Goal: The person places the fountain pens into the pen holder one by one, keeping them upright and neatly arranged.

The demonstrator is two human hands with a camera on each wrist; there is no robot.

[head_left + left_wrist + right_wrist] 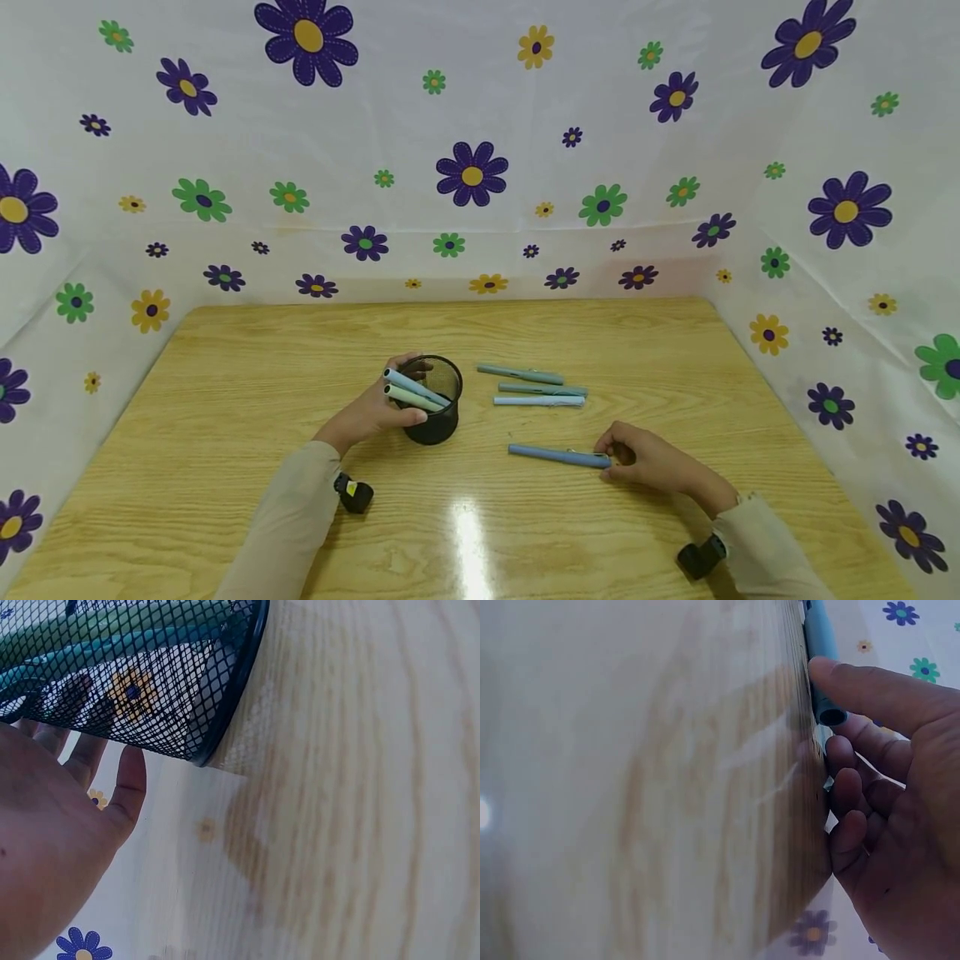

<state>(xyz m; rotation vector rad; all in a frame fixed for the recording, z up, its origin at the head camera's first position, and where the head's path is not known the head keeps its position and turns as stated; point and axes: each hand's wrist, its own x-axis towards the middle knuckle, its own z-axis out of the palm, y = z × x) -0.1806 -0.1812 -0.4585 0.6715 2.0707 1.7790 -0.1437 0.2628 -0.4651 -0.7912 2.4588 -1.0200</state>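
My left hand point(367, 417) holds a black mesh pen holder point(432, 430) upright on the table, thumb at the near side and fingers behind. A light blue pen point(411, 384) and a pale green pen point(409, 397) lean inside, sticking out to the left. In the left wrist view the fingers touch the mesh wall point(176, 690). On the right, my right hand point(648, 461) pinches the clip end of a blue pen point(555, 455) between thumb and fingers. The right wrist view shows the thumb across that pen point(822, 634), close to the tabletop.
Behind the blue pen lie a grey-green pen point(517, 373), a second grey-green pen point(540, 389) and a pale blue pen point(536, 402), roughly parallel. The wooden table point(225, 400) is bordered by a white flowered cloth point(405, 125) at the back and sides.
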